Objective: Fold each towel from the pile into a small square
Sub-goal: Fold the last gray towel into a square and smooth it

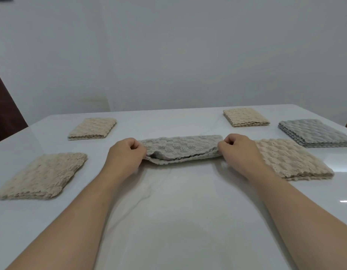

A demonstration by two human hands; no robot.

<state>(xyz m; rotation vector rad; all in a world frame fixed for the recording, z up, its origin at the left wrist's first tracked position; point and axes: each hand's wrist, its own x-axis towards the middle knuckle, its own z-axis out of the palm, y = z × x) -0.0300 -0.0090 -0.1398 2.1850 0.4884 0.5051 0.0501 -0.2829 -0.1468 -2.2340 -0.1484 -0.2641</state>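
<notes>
Two hands were at work on one towel. The left hand (125, 154) gripped its left end and the right hand (239, 151) gripped its right end, each with fingers curled round the cloth. They were set well apart, with the whole strip stretched between them. The middle towel (180, 148) lay on the white table (178, 211), straight ahead of the person, already doubled into a long narrow band. Its near edge gaped a little, showing the layers, and sagged slightly at the centre.

The step in hand looked like the squaring-up of this band before the next fold. To do it well, both ends wanted an even, gentle pull, so the sag went out and the two long edges lay one over the other. Then one end could be carried across to meet the other, corners matched, and the crease pressed flat. A harder tug on one side would probably skew such soft, nubbly cloth.

The band's long axis ran left to right across the table, square to the person's line of sight. Its open edge faced the person and its closed fold seemed to face the far wall.

Folded beige towels lay around it: one near left (42, 175), one far left (91, 128), one far right (245, 116) and one just beside the right hand (291, 158). A grey stack (315, 133) sat beyond that last one.
</notes>
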